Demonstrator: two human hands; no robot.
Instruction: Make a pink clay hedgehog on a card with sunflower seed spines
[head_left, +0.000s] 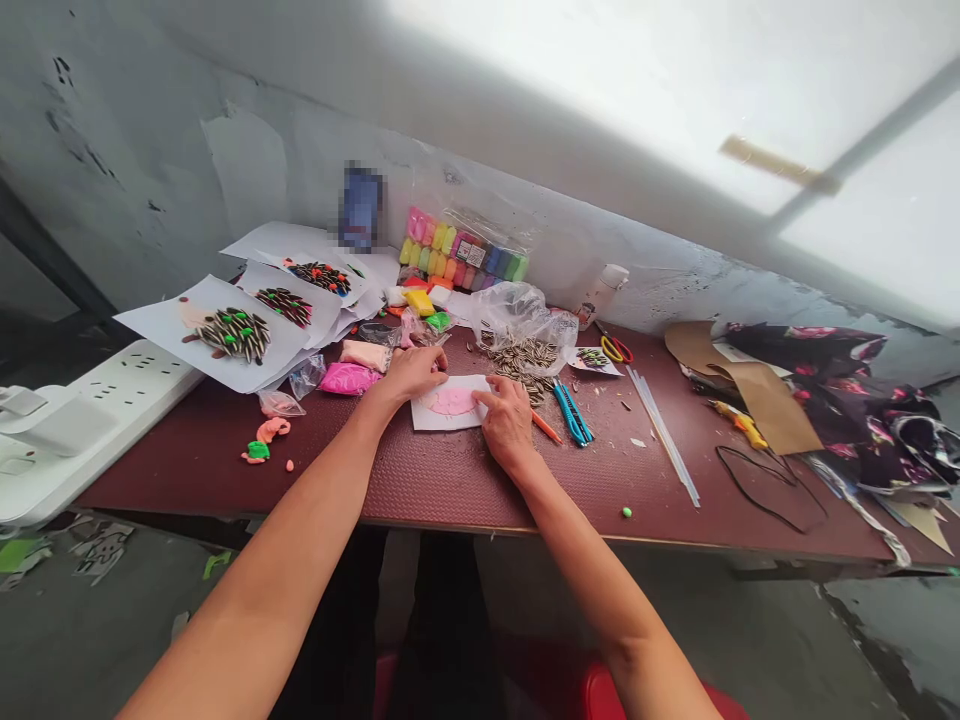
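A small white card lies on the dark red table, with a flat pink clay shape spread on it. At the card's upper left corner is my left hand, its fingers bent over the edge and apart from the thumb. My right hand rests at the card's right side, with fingertips touching the pink clay's right edge. Neither hand visibly grips anything. Just behind the hands sits a pile of striped seeds, partly in a clear plastic bag.
Papers with seed hedgehogs and a white power strip are at left. Behind stand coloured clay packs. Rightward lie an orange pen, blue cutter, scissors, glue sticks and a glue gun.
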